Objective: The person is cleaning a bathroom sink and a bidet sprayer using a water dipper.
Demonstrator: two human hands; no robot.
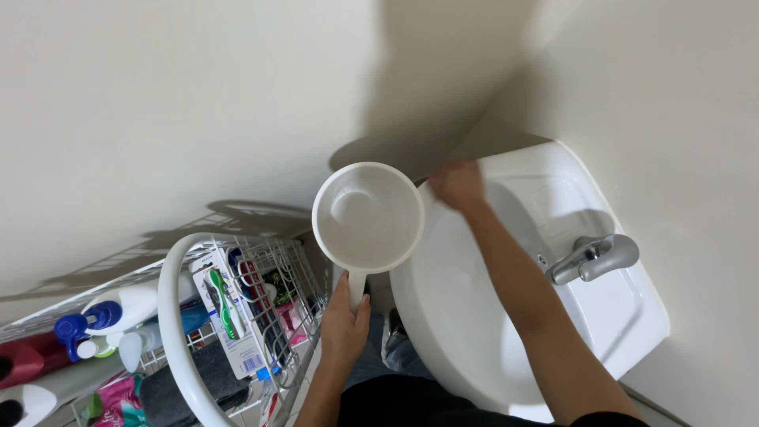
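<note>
My left hand [345,323] grips the handle of a white plastic dipper [368,217], held level beside the left rim of a white washbasin [451,316]. The dipper's round bowl faces up and looks empty. My right hand [457,185] reaches across the basin and rests on its far left rim, near the wall; it is blurred, and whether it holds anything is unclear. A chrome tap [594,258] sits at the basin's right side.
A white wire rack [269,316] stands to the left, holding spray bottles [103,316], a packaged toothbrush [225,312] and other toiletries. Cream walls meet in a corner behind the basin.
</note>
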